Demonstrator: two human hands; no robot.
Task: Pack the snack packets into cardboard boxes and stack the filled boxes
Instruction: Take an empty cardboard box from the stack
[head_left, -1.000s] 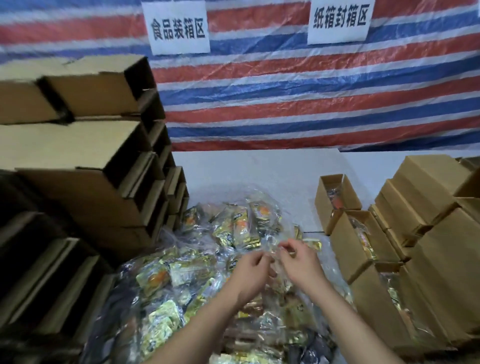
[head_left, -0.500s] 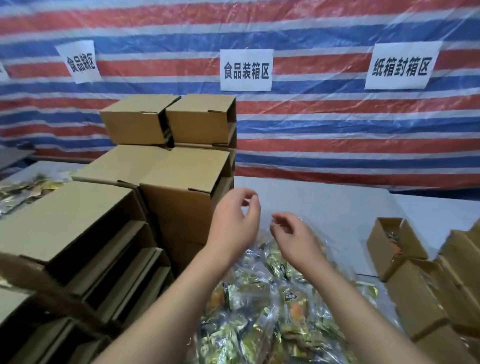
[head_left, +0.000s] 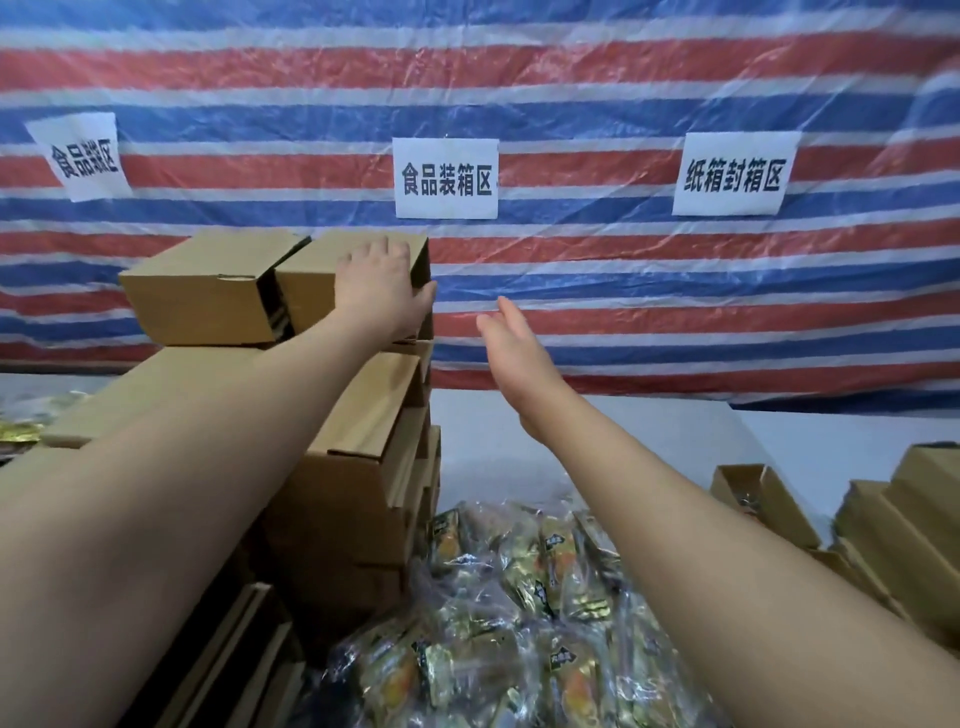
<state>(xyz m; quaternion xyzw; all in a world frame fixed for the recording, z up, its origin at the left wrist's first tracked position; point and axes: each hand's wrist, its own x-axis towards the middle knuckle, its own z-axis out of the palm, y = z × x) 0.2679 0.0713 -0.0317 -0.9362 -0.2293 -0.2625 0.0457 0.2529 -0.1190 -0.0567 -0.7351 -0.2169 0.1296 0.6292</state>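
My left hand (head_left: 382, 283) lies on the top right box (head_left: 317, 283) of the cardboard stack (head_left: 358, 467), fingers spread over its upper face and thumb hooked round its right-hand corner, so I grip it from above. My right hand (head_left: 511, 353) hangs in the air just right of that box, touching nothing, palm turned towards it and fingers straight and together. A second box (head_left: 202, 296) sits touching the first on its left, both on the highest tier of the stack, which fills the table's left side. Below my forearms, at the near edge of the white table (head_left: 597, 441), lies the heap of snack packets (head_left: 519, 623) in clear wrap; their print is too small to read. Open boxes (head_left: 769, 499) stand along the right edge. Behind hangs a red, white and blue striped tarp (head_left: 675, 312) with three paper signs: the middle sign (head_left: 445, 178) reads 食品装箱区, the right sign (head_left: 728, 174) 纸箱封箱区, and the left sign (head_left: 80, 156) is creased, only partly legible.
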